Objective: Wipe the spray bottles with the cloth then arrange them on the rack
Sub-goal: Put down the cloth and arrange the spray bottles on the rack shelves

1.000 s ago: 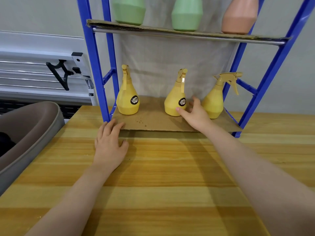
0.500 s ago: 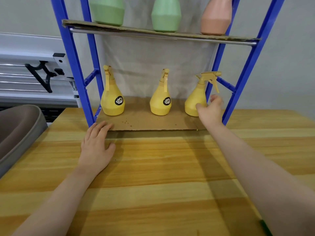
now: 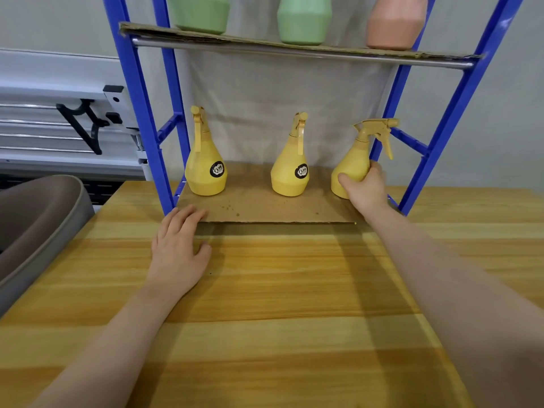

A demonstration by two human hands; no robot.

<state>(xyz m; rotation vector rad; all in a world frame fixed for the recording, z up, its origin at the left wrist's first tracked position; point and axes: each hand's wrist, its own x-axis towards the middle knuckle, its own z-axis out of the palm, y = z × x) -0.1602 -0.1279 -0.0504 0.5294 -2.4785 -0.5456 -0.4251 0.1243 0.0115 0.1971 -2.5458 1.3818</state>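
A pale wall and a grey cloth backdrop stand behind a blue rack (image 3: 141,107) set on a wooden table (image 3: 279,304). The right hand (image 3: 366,191) grasps the lower body of the rightmost yellow spray bottle (image 3: 353,163), thumb on its near side and fingers curled round the far side, likely to turn or square it on the cardboard shelf liner (image 3: 265,207); its trigger points away from the other two. Just left of that hand stands the middle yellow spray bottle (image 3: 290,172), and farther left the third yellow spray bottle (image 3: 205,169), both upright with labels facing out. The left hand (image 3: 178,248) lies flat and relaxed on the table, fingertips touching the liner's front edge, probably steadying it. Above, two green bottles (image 3: 304,22) and a pink bottle (image 3: 396,25) are already shelved. No wiping cloth is visible.
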